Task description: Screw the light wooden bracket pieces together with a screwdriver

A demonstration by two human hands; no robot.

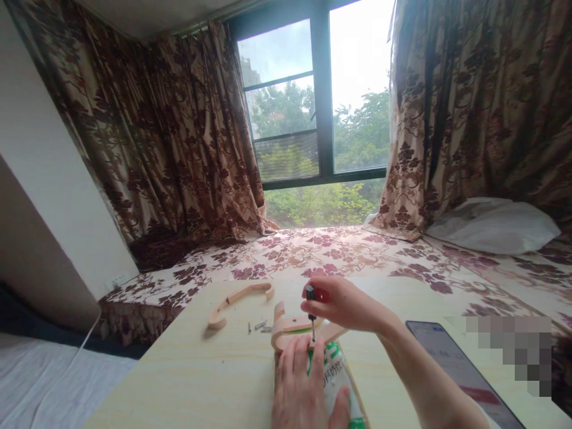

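Observation:
A black-handled screwdriver (pixel 311 298) stands nearly upright, its handle pinched in the fingers of my right hand (pixel 346 304). Its tip meets a pale curved wooden piece (pixel 280 328). My left hand (pixel 299 384) lies with fingers stretched over the near side of that wood and on a green-and-white packet (pixel 337 375) beneath it. Another curved wooden piece (pixel 239 295) rests on the table to the left. Between the two wooden pieces lie several small metal screws (pixel 260 326).
The light wooden table (pixel 187 369) carries a phone (pixel 465 372) at the right. Behind it is a ledge with flowered cloth (pixel 326 256), a white plastic bag (pixel 496 226) on the right, patterned curtains (pixel 192 137) and a window.

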